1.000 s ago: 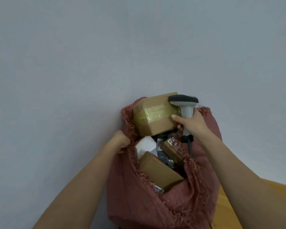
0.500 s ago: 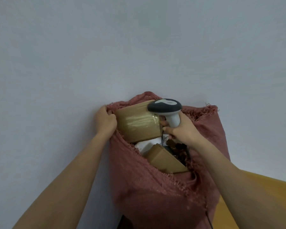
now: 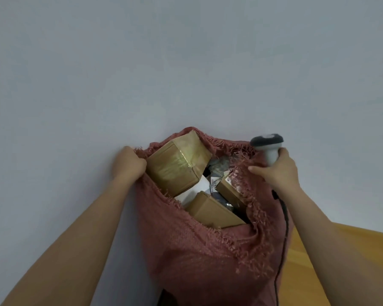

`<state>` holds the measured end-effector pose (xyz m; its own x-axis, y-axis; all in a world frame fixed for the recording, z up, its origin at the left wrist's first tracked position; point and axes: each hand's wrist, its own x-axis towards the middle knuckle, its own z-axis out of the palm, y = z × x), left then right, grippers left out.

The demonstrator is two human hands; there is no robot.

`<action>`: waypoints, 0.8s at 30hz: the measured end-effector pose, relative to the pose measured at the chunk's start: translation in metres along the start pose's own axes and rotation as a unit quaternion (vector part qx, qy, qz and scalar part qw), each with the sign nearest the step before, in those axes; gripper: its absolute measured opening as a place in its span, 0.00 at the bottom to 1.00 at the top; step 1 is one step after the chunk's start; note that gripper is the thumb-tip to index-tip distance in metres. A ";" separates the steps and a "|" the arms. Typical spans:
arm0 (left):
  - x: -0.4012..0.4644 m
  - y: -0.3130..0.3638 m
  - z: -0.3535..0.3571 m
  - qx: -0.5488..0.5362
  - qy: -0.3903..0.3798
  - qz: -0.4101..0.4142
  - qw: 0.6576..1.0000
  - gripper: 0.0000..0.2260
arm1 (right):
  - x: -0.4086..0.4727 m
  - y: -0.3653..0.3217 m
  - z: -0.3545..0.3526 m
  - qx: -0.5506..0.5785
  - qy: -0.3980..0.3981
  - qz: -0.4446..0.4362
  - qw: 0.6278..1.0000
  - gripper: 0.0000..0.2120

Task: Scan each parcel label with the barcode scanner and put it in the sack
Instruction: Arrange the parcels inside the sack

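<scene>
A red woven sack (image 3: 199, 257) stands open against a pale wall. My left hand (image 3: 129, 163) grips the sack's left rim. A taped brown parcel (image 3: 178, 164) lies tilted at the top of the opening, just right of that hand. Below it are a flat brown box (image 3: 212, 212), a small brown box (image 3: 229, 191) and a white packet (image 3: 191, 193). My right hand (image 3: 274, 171) holds the grey and white barcode scanner (image 3: 267, 145) by its handle at the sack's right rim, its thumb against the frayed edge.
The scanner's black cable (image 3: 284, 226) hangs down the sack's right side. A yellow wooden surface (image 3: 314, 261) shows at the lower right behind my right arm. The grey wall (image 3: 186, 62) fills the upper view.
The taped parcel has left my right hand and settled in the sack's mouth. My right hand moved right with the scanner to the rim. My left hand shifted up along the left rim.
</scene>
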<state>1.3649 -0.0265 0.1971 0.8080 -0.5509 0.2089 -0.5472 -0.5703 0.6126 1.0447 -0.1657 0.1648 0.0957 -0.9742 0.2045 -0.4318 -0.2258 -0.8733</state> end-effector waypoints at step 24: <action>0.002 0.018 -0.011 0.100 0.099 0.110 0.984 0.06 | -0.015 -0.032 -0.029 0.439 -0.074 0.080 0.892 0.08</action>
<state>1.3595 -0.0308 0.2171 0.6816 -0.5557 0.4760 -0.7291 -0.5706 0.3779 1.0309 -0.1435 0.2024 0.2409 -0.9697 0.0416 0.4119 0.0633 -0.9090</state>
